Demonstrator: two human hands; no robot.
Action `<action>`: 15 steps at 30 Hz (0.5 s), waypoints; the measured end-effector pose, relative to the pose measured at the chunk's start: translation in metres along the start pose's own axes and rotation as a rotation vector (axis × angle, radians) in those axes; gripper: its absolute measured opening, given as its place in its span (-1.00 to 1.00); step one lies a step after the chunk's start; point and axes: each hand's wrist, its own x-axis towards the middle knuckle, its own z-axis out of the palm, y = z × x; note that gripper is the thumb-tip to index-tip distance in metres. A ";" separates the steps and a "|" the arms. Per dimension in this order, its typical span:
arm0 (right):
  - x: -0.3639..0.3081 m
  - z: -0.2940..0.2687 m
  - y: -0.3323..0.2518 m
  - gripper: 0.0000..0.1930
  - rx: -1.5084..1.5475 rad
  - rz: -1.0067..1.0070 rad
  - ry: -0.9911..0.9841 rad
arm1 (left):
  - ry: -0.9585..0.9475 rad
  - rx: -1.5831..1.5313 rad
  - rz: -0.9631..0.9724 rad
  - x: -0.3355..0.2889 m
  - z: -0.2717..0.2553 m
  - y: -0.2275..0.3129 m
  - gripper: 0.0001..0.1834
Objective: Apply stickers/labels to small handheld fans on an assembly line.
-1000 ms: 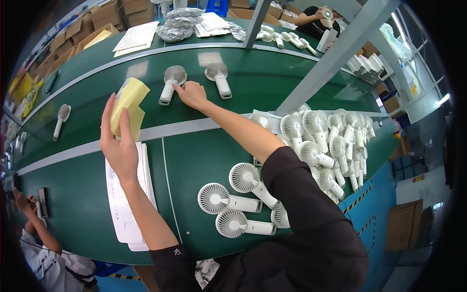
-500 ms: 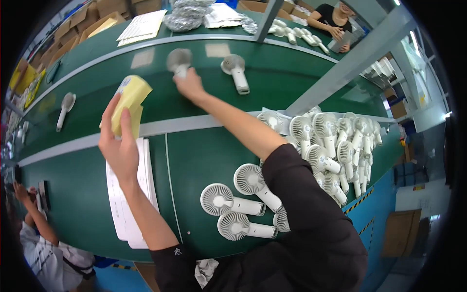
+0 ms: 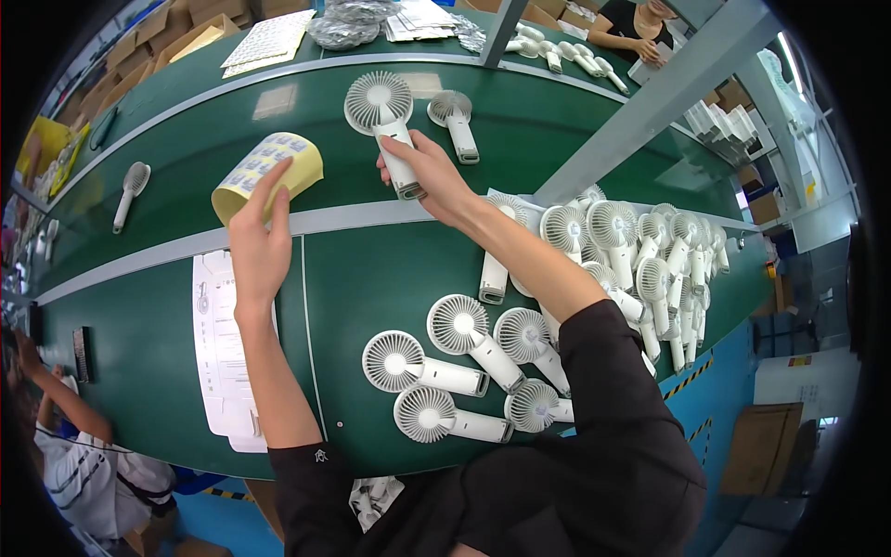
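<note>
My left hand point(image 3: 260, 255) pinches a curled yellow-backed sheet of labels point(image 3: 269, 165), its printed side partly facing up. A white handheld fan point(image 3: 380, 100) is in my right hand point(image 3: 432, 176), gripped by its handle with the round grille pointing away. Just right of it, another handheld fan point(image 3: 457, 130) lies on the green far surface. Below my hands, several white fans point(image 3: 425, 413) lie on the near green surface. A flat white printed stack of card point(image 3: 221, 357) rests under my left forearm.
A large heap of white fans point(image 3: 654, 278) fills the right side beside a slanting metal post point(image 3: 650, 111). One fan point(image 3: 130, 197) lies at far left. Plastic bags point(image 3: 348, 26) and sheets sit at the back. Co-workers are at far right point(image 3: 620, 23) and left point(image 3: 79, 464).
My right hand has brought the fan nearer and raised it, its grille now facing up. In my left hand the label sheet has turned, showing its printed side.
</note>
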 end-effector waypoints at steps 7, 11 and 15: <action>-0.052 0.013 -0.014 -0.72 0.193 0.100 -0.269 | -0.178 -0.535 -0.202 -0.006 0.041 0.010 -0.48; -0.066 0.023 -0.004 -0.73 0.255 0.162 -0.481 | -0.450 -0.742 -0.364 -0.016 0.053 0.015 -0.48; -0.065 0.019 0.004 -0.72 0.276 0.223 -0.573 | -0.317 -0.865 -0.412 -0.023 0.057 0.034 -0.47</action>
